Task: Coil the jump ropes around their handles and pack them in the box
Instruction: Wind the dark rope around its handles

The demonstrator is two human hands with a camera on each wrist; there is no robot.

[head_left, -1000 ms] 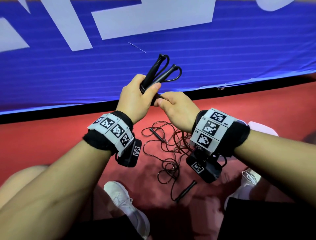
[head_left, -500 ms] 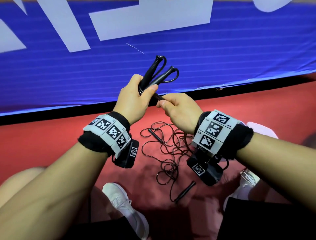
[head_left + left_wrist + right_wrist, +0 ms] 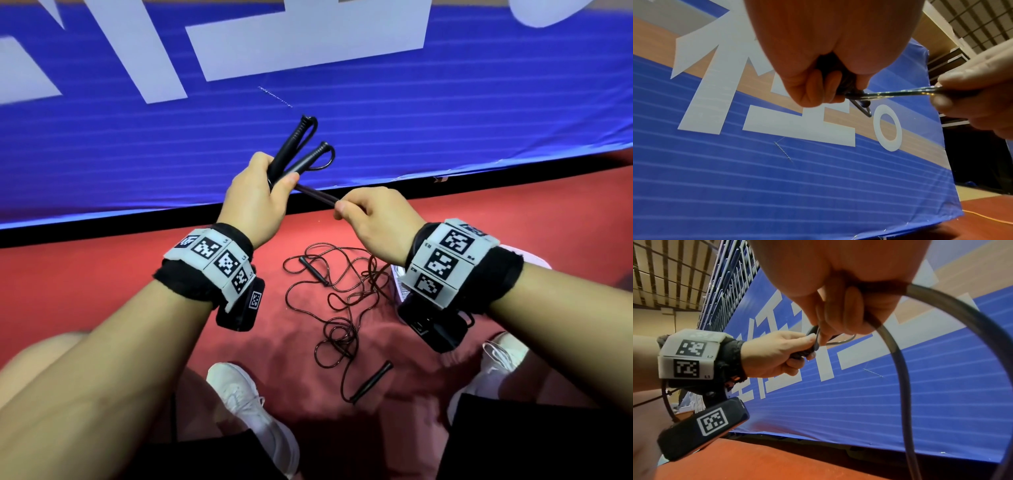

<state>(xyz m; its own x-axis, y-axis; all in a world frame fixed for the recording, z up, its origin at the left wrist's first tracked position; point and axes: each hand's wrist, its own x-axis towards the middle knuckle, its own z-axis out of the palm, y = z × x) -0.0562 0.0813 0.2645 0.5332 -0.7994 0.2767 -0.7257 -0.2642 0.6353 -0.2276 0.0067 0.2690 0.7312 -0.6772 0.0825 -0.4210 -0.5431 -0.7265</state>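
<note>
My left hand (image 3: pixel 260 195) grips two black jump rope handles (image 3: pixel 301 150) side by side, their tops pointing up and away. From that fist a taut stretch of dark rope (image 3: pixel 317 196) runs right to my right hand (image 3: pixel 363 219), which pinches it between thumb and fingers. In the left wrist view the same rope (image 3: pixel 898 93) spans from my left fist to the right fingers (image 3: pixel 962 91). In the right wrist view the rope (image 3: pixel 900 353) loops down out of my right hand. A second jump rope (image 3: pixel 339 301) lies tangled on the red floor below, with its handles (image 3: pixel 371 380) apart.
A blue banner (image 3: pixel 376 120) with white lettering hangs close in front, its lower edge meeting the red floor (image 3: pixel 85 274). My white shoes (image 3: pixel 246 404) stand either side of the tangled rope. A pale object (image 3: pixel 397 274) shows under my right wrist.
My right hand has drawn away to the right of the left fist, pulling the rope out taut between them. The left hand keeps the handles and has barely shifted.
</note>
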